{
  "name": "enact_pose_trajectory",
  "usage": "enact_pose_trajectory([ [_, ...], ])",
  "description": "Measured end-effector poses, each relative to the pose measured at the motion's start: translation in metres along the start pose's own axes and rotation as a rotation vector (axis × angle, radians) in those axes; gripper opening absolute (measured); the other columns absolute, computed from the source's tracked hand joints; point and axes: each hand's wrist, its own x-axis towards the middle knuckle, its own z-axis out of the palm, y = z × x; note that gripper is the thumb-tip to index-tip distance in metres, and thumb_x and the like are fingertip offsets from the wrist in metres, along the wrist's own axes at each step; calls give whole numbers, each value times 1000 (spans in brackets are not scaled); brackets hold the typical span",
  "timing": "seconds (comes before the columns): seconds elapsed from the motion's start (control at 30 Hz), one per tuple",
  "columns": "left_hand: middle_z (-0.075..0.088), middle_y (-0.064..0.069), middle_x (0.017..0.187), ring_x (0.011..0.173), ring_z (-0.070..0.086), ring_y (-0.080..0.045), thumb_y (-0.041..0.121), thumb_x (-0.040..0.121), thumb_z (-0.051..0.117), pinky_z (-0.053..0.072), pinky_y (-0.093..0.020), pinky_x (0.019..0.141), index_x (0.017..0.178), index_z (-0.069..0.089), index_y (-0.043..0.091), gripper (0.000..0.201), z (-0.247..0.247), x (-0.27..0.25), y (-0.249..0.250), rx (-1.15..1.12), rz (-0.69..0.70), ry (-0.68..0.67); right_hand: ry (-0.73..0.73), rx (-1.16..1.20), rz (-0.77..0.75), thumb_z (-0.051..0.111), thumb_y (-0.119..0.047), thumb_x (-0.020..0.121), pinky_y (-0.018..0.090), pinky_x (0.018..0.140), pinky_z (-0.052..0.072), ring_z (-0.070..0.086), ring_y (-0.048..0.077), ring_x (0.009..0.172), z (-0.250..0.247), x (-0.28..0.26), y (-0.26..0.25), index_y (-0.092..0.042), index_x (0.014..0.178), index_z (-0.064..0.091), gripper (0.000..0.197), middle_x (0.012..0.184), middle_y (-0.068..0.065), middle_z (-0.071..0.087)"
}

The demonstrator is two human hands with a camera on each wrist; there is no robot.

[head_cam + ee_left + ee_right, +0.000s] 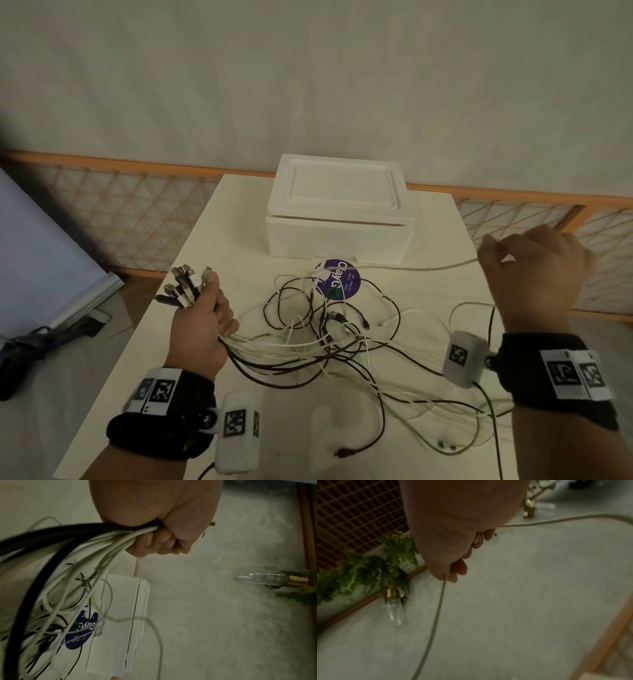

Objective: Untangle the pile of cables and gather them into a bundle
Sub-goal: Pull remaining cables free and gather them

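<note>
Gripping bundle of cable ends in our left hand, fist curled tight round them, plugs fanning out above thumb, left of foam box; strands trail from fist into tangled pile of cables on table, in front of box; our right hand, raised right of box, fingers closed round single white cable, pulled out taut from pile across purple round sticker just before box

Black wristbands carry white square-coded tags and a white camera housing on each wrist.
</note>
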Motion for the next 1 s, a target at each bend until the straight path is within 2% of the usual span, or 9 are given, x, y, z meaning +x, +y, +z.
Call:
enact_pose_trajectory([
  [0.1,29,6,42,35,23,-7,34,93,58,23,-16,37,58,33,20,45,0,-7,1,-34,0,15,-357,-263,163,67,-25,75,57,103,29,46,34,107,-7,-3,13,-17,87,72,16,110,7,58],
  [0.17,31,5,44,36,26,-8,36,90,59,26,-18,38,58,35,19,44,4,-13,0,-51,-16,-22,-483,-146,101,78,-25,69,53,109,25,41,34,121,-9,-6,-5,-20,102,71,33,132,6,53],
  [0.27,34,2,44,38,31,-10,45,85,55,30,-21,43,46,43,22,46,24,-32,-8,-20,-49,-175,-803,504,-40,85,-39,64,14,103,27,44,9,118,-22,-27,-94,-21,124,59,68,130,-7,53],
  [0.37,37,0,41,37,36,-14,46,91,44,33,-23,45,38,44,20,59,49,-55,-10,-28,-104,-352,-1421,663,-402,83,-45,62,22,91,44,56,12,102,-17,-80,-180,-23,129,46,80,118,-7,60],
  [0.47,33,1,40,33,30,-10,44,88,47,30,-19,39,44,39,19,51,42,-53,10,-96,-46,-361,-1413,460,-495,65,-27,75,33,73,51,61,26,87,6,-110,-183,-21,112,49,41,98,5,65],
  [0.6,27,7,40,31,24,-5,49,94,44,24,-17,34,47,33,22,55,-13,-27,35,-213,-35,-179,-1397,193,-418,52,-31,80,31,73,49,61,21,90,17,-114,-110,-26,98,55,19,93,-2,65],
  [0.73,22,7,42,32,21,-7,51,92,48,21,-18,36,48,31,23,54,-45,-13,7,-198,-149,-15,-1336,26,-273,58,-52,79,29,72,46,60,11,85,17,-110,-54,-25,90,59,29,85,-6,64],
  [0.87,23,6,40,30,20,-7,47,93,52,20,-15,34,56,28,21,51,-57,-2,-41,-135,-330,88,-1652,175,-68,58,-73,62,28,78,48,58,7,82,27,-119,-49,-26,89,67,55,88,-8,66],
  [1.0,24,4,38,28,21,-9,43,95,53,21,-14,32,50,31,19,55,-53,3,-64,-38,-458,82,-1395,260,228,43,-55,93,35,82,46,61,22,88,59,-127,-58,-10,89,67,51,89,8,68],
])
